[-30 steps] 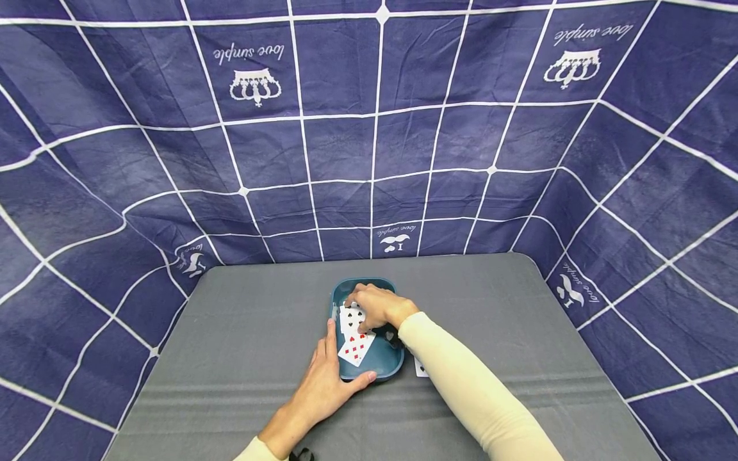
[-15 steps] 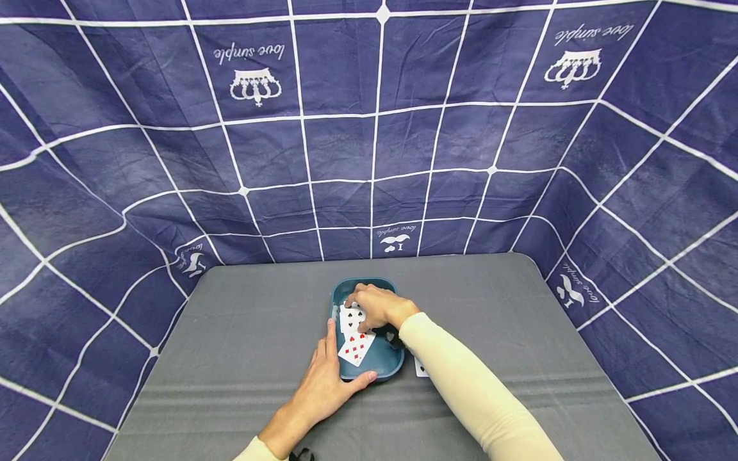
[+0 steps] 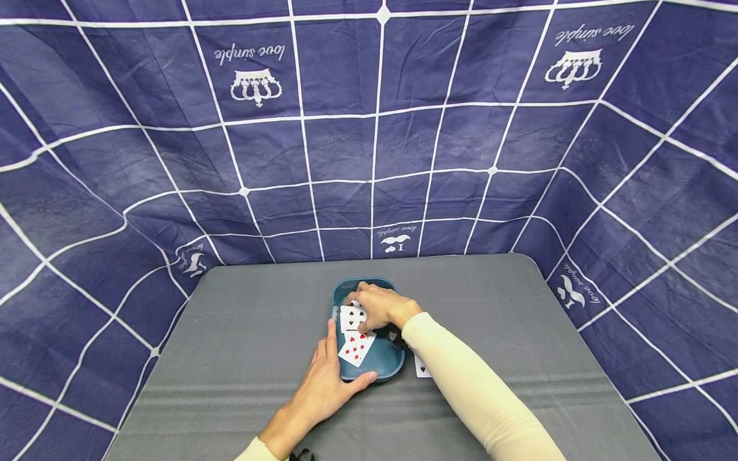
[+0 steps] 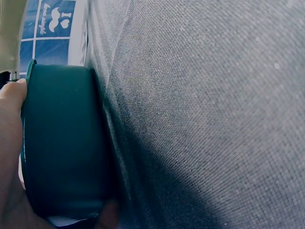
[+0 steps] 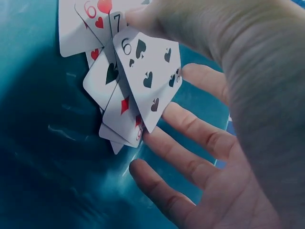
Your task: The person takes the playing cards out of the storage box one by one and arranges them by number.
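Observation:
A teal plastic tray (image 3: 371, 370) holds several face-up playing cards. My left hand (image 3: 323, 384) rests against its near-left corner, thumb along the front rim and straight fingers along the left side. In the left wrist view the thumb lies on the rim of the tray (image 4: 62, 138). Inside the tray, my right hand (image 3: 375, 308) pinches the six of spades (image 5: 148, 78) by its edges, thumb on one side and fingertips on the other. That card sits tilted over a loose fan of others, among them a six of hearts (image 5: 97, 19) and a diamond card (image 3: 356, 350).
Another spade card (image 3: 423, 367) lies on the grey cloth-covered table (image 3: 248, 320) right of the tray, partly hidden by the right sleeve (image 3: 461, 378). A blue curtain (image 3: 346, 147) with white lines encloses the back and both sides.
My right hand has shifted very slightly, and the spade card under its thumb has moved a little, showing a dark edge below it. The left hand and tray stay put.

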Available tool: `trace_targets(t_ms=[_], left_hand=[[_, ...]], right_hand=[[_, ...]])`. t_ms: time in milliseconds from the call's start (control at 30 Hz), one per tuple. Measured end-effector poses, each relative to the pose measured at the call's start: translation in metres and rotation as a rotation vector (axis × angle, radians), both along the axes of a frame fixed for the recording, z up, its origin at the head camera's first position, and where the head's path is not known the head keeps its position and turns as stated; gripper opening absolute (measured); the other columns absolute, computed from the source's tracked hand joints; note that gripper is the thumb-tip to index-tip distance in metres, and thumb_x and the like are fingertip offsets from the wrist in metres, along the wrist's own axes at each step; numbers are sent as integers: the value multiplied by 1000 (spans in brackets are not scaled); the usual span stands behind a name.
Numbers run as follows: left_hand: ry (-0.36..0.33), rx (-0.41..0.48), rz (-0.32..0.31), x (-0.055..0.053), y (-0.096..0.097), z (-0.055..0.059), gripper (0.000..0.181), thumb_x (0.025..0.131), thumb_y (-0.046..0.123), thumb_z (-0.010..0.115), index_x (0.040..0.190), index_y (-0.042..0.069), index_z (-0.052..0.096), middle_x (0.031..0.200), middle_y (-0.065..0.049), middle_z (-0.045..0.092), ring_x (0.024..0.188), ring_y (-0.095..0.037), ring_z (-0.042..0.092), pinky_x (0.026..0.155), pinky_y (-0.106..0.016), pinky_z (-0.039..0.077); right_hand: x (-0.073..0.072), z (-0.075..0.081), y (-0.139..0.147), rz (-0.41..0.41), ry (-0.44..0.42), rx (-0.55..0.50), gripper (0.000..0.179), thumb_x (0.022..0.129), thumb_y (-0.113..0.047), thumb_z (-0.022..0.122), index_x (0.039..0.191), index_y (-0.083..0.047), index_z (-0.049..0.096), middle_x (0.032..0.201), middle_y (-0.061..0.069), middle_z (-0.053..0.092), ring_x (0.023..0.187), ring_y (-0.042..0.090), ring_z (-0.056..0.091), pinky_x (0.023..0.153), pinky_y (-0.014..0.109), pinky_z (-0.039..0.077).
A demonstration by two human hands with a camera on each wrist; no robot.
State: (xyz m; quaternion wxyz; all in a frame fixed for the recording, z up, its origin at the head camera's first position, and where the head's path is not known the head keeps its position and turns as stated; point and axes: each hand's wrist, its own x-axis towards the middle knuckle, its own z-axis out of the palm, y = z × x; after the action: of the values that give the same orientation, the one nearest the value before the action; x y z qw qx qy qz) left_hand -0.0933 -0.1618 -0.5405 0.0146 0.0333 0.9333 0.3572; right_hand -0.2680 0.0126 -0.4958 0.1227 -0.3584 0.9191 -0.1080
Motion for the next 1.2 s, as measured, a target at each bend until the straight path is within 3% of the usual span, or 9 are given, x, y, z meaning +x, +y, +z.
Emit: trace_targets(t_ms=[500, 767, 1200], left_hand=[[8, -11, -3, 2, 0, 2, 152, 87, 77, 93, 187, 3, 6, 165, -30, 52, 151, -49, 57, 122, -66, 53], [29, -15, -10, 1, 0, 1, 152, 87, 75, 93, 187, 1, 6, 164, -31, 53, 149, -48, 58, 121, -66, 53], [-4, -13, -1, 3, 1, 5, 151, 88, 73, 94, 187, 3, 5, 166, -31, 51, 152, -49, 57, 121, -66, 53]], right_hand=[[2, 8, 8, -15, 1, -40, 70, 95, -36, 99, 159, -35, 71, 149, 3, 64, 130, 23, 69, 111, 51, 62], [2, 18, 15, -3, 16, -78, 72, 96, -33, 97, 162, -32, 69, 150, 6, 65, 131, 28, 69, 106, 59, 64], [0, 31, 28, 4, 57, -143, 67, 100, -35, 95, 162, -28, 70, 156, 5, 66, 142, 31, 68, 113, 65, 61]])
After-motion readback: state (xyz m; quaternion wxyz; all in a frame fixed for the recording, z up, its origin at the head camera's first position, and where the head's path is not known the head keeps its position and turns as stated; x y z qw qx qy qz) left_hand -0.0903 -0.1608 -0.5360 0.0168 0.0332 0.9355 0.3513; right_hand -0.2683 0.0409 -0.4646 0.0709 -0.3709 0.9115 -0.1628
